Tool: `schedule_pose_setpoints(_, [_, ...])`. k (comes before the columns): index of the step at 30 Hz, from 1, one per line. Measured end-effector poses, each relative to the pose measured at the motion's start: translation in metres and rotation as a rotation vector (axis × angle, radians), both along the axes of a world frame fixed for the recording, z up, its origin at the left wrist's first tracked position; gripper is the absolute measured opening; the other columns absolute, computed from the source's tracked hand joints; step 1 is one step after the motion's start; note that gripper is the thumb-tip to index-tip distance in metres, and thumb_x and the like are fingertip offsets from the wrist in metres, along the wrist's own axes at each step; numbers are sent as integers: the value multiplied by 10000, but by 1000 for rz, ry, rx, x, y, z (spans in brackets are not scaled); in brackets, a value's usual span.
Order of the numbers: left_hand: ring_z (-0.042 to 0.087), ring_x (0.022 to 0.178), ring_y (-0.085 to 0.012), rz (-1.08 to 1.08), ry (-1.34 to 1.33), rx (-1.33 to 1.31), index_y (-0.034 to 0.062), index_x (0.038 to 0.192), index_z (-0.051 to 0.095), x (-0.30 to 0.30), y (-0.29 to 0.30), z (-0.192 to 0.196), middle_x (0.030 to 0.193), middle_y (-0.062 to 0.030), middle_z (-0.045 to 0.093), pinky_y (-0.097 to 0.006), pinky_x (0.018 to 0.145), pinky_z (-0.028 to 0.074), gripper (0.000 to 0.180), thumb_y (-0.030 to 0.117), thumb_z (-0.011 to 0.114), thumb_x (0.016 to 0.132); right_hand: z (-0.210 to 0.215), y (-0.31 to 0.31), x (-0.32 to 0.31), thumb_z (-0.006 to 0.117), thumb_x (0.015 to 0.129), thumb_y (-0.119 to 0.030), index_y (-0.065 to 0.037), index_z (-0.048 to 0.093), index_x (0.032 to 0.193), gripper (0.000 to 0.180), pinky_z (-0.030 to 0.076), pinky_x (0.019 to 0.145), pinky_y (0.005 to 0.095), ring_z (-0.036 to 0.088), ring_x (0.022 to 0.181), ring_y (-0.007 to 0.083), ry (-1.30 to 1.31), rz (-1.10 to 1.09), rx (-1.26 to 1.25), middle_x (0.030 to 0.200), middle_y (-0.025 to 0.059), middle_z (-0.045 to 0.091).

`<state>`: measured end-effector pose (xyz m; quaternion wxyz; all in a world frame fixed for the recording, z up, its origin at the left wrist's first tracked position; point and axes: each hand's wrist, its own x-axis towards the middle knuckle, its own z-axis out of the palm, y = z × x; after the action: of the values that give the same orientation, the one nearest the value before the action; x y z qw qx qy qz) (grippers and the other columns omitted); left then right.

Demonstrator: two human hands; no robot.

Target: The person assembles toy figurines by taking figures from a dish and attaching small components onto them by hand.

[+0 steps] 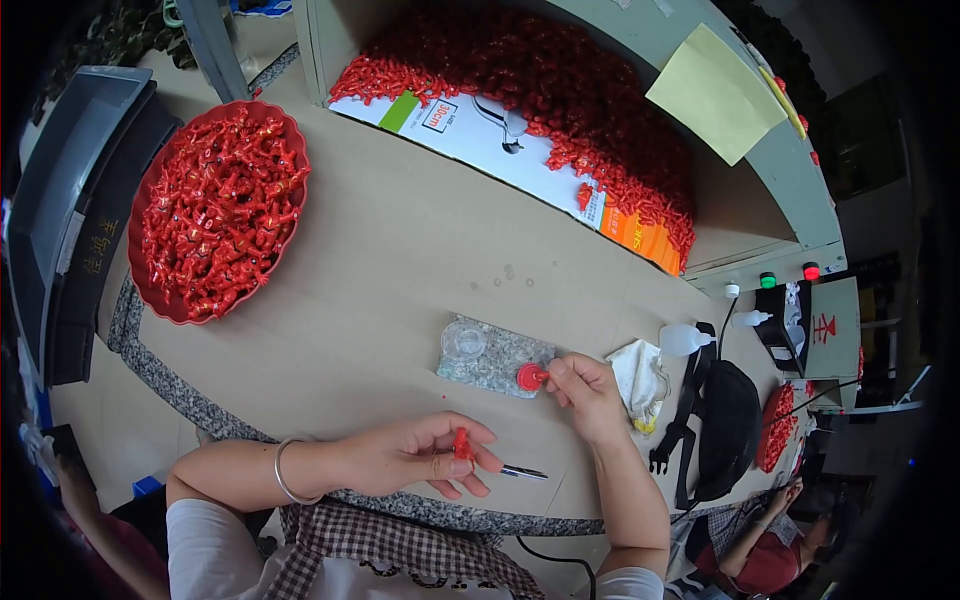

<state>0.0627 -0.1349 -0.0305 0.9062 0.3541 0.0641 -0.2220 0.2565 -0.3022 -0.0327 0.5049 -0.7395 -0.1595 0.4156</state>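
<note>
My left hand is closed around a small red plastic figure, pinched between thumb and fingers above the table's near side. Just past its fingertips shows a slim metal tool; whether it lies on the table or touches the hand I cannot tell. My right hand pinches a small red piece at the edge of a round red cap. That cap is over the right end of a speckled grey stone slab. On the slab's left end stands a small clear round cup.
A red scalloped basin heaped with red figures stands at the left, beside grey bins. More red figures fill a carton under the shelf. To the right are a white cloth, squeeze bottles, a black waist bag and another person.
</note>
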Motion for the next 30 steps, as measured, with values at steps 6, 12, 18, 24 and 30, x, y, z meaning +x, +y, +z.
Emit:
schedule_pose_setpoints(6, [522,1040,-156,39,-65,18,81,1289,346,-2,0,-10,1131,-87,518,-310,843,476,364,161,441,947,-1,0,1,554,887,-223,-59,578,688,259,292,488,184,391,529,39,20,-21,59,625,-21,538])
schedule_pose_setpoints(12, [509,1050,-152,115,6,-43,66,1255,391,-1,-3,-9,1111,-82,529,-310,893,445,319,153,430,950,-3,-1,2,553,886,-209,-64,577,682,252,293,493,183,393,538,40,35,-49,62,622,-20,537])
schedule_pose_setpoints(18, [524,1033,-156,184,-38,39,29,1158,477,-3,-5,-21,1121,-98,529,-303,904,435,243,113,470,930,-4,-3,3,557,882,-201,-66,577,695,232,297,494,182,396,543,41,61,-66,94,626,-15,539])
schedule_pose_setpoints(24, [537,1009,-154,264,55,-2,-3,1114,494,0,-2,-12,1077,-105,552,-289,902,437,228,109,502,916,-6,-2,5,559,879,-199,-70,574,692,227,295,494,184,392,542,41,47,-85,98,626,-15,536])
schedule_pose_setpoints(30, [547,1028,-170,223,58,102,15,1149,472,-1,3,-16,1060,-99,568,-286,888,457,266,121,515,909,-8,-11,7,548,883,-200,-76,556,726,200,289,486,196,380,524,53,182,-187,220,609,-19,508])
